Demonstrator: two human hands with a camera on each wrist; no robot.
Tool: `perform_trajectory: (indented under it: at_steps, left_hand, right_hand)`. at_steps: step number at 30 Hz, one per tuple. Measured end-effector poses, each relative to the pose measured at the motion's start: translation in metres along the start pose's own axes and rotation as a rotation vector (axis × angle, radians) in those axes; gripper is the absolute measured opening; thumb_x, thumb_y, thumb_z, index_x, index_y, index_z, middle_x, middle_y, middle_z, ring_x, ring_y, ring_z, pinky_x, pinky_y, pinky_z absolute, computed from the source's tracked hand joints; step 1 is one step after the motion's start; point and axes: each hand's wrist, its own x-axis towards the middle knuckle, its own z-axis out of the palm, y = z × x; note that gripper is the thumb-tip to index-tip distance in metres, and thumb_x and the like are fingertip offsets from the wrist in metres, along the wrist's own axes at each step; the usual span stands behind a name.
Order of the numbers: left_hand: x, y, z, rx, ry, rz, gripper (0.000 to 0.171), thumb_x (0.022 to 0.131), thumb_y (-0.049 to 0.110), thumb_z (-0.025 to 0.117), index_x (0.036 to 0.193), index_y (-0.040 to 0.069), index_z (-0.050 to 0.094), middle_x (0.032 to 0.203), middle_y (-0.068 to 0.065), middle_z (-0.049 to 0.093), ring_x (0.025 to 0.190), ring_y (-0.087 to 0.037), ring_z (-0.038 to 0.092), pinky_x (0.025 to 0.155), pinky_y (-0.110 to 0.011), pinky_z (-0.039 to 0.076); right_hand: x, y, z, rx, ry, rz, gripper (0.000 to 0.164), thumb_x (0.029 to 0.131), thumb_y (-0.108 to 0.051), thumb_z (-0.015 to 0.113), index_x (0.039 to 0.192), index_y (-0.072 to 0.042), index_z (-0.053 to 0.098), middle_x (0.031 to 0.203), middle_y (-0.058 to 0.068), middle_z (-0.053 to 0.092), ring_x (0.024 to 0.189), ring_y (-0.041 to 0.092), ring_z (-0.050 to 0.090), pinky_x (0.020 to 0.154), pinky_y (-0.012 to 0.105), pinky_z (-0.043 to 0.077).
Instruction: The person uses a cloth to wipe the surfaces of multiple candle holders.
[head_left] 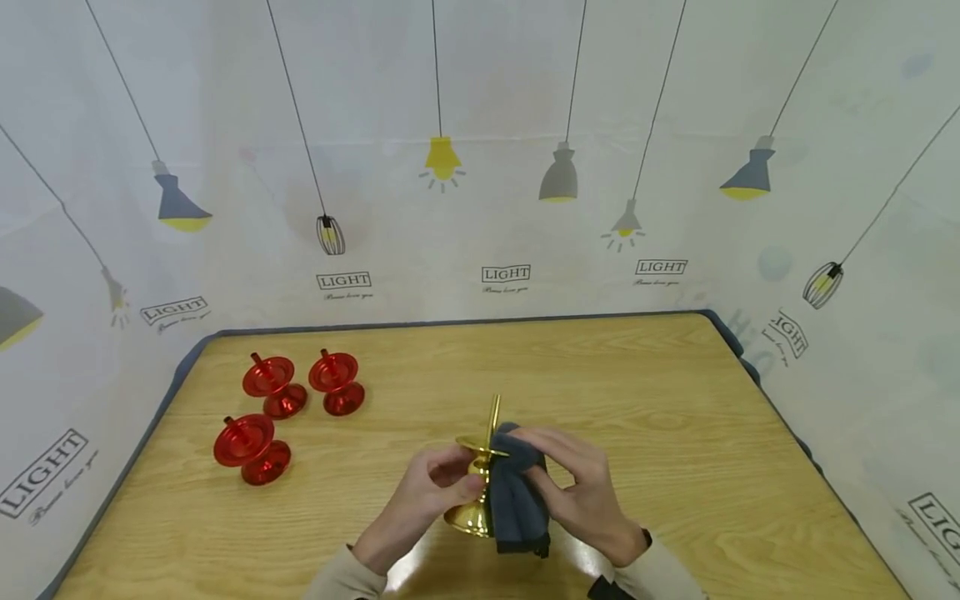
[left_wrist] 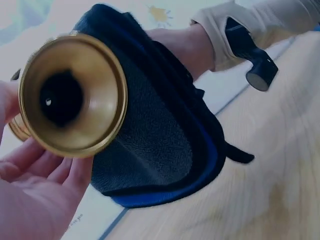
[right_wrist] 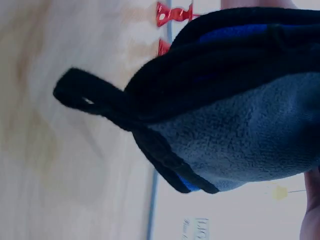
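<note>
A: Where's the gold candle holder [head_left: 482, 468]?
B: Lower centre of the frame, pinched in the left hand's [head_left: 420, 496] grip; the right hand's [head_left: 585, 479] grip clasps a grey cloth [head_left: 517, 504] against its side.
A: How far along?
B: Wiping looks under way; how much is done or left, I can't tell.
A: Which way does it point?
B: Long axis nearly upright, spike [head_left: 495, 408] up, leaning slightly right, flared base [head_left: 468, 522] down.
A: Beyond?
B: Three red candle holders [head_left: 285, 402] on the bench [head_left: 637, 392], left of frame.
</note>
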Motion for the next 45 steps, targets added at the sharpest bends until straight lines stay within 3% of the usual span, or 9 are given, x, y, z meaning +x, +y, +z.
perform_trajectory:
  at_steps: [4,6,11,14,20,26,34,40,45]
  left_hand:
    - [-0.001,0.002,-0.001,-0.003,-0.033,-0.054,0.043,0.101,0.024,0.064,0.118,-0.015,0.061,0.082,0.012,0.062,0.060,0.001,0.049,0.053,-0.016,0.038]
    - [-0.001,0.004,0.000,0.049,-0.023,-0.052,0.041,0.102,0.023,0.062,0.119,-0.014,0.062,0.086,0.009,0.065,0.066,0.000,0.054,0.058,-0.017,0.044]
    - [0.002,0.007,0.007,0.205,0.116,-0.017,0.035,0.098,0.019,0.068,0.120,-0.009,0.066,0.104,-0.011,0.072,0.090,-0.005,0.067,0.079,-0.022,0.054]
    - [0.004,0.008,0.009,0.212,0.196,-0.034,0.033,0.092,0.017,0.075,0.114,-0.008,0.067,0.100,-0.014,0.072,0.087,-0.007,0.068,0.079,-0.022,0.056]
    - [0.004,0.007,0.009,0.165,0.210,-0.025,0.034,0.089,0.015,0.079,0.108,-0.011,0.067,0.095,-0.011,0.072,0.083,-0.006,0.069,0.075,-0.022,0.057]
    - [0.002,0.005,0.005,0.041,0.151,-0.032,0.046,0.094,0.022,0.074,0.119,-0.016,0.062,0.101,-0.001,0.073,0.093,-0.007,0.069,0.081,-0.023,0.055]
    - [0.001,-0.001,-0.001,-0.128,-0.039,-0.078,0.052,0.104,0.023,0.059,0.129,-0.022,0.050,0.102,0.007,0.070,0.092,-0.004,0.064,0.079,-0.019,0.053]
    - [0.004,0.007,0.004,0.102,0.042,-0.012,0.045,0.101,0.021,0.064,0.126,-0.015,0.058,0.109,-0.007,0.069,0.098,-0.005,0.066,0.087,-0.021,0.053]
    - [0.008,0.011,0.011,0.172,0.128,-0.035,0.038,0.093,0.018,0.075,0.115,-0.010,0.065,0.101,-0.011,0.069,0.087,-0.008,0.068,0.077,-0.022,0.056]
  right_hand:
    - [-0.003,-0.003,-0.001,-0.002,-0.020,0.091,0.037,0.087,0.008,0.073,0.122,-0.001,0.069,0.112,0.016,0.074,0.106,0.020,0.071,0.094,0.024,0.055]
    - [-0.003,-0.003,-0.001,-0.028,-0.023,0.102,0.035,0.088,0.006,0.073,0.123,-0.001,0.069,0.111,0.016,0.074,0.104,0.020,0.071,0.093,0.022,0.055]
    - [0.003,0.000,-0.003,-0.112,0.014,-0.021,0.024,0.099,-0.011,0.066,0.119,0.002,0.069,0.107,0.017,0.073,0.100,0.025,0.071,0.096,0.023,0.053]
    - [0.009,0.001,-0.002,-0.146,0.027,-0.109,0.024,0.100,-0.014,0.064,0.116,0.003,0.070,0.105,0.017,0.072,0.097,0.028,0.070,0.098,0.025,0.053]
    - [0.015,-0.001,0.001,-0.141,0.020,-0.149,0.023,0.100,-0.013,0.064,0.115,0.002,0.071,0.103,0.017,0.072,0.096,0.028,0.070,0.098,0.025,0.053]
    - [0.012,-0.001,0.003,-0.053,0.034,-0.096,0.025,0.098,-0.012,0.067,0.117,0.004,0.070,0.107,0.019,0.072,0.102,0.026,0.071,0.099,0.027,0.053]
    - [0.003,-0.002,0.001,-0.007,0.001,0.081,0.032,0.090,0.002,0.072,0.123,-0.001,0.069,0.115,0.017,0.073,0.111,0.019,0.070,0.097,0.024,0.054]
    - [0.012,0.001,-0.004,-0.085,-0.009,-0.047,0.024,0.100,-0.011,0.065,0.120,0.002,0.069,0.109,0.018,0.072,0.104,0.026,0.070,0.099,0.025,0.053]
    - [0.017,0.001,-0.005,-0.123,-0.006,-0.130,0.025,0.101,-0.014,0.063,0.118,0.003,0.069,0.106,0.018,0.072,0.098,0.028,0.070,0.099,0.025,0.052]
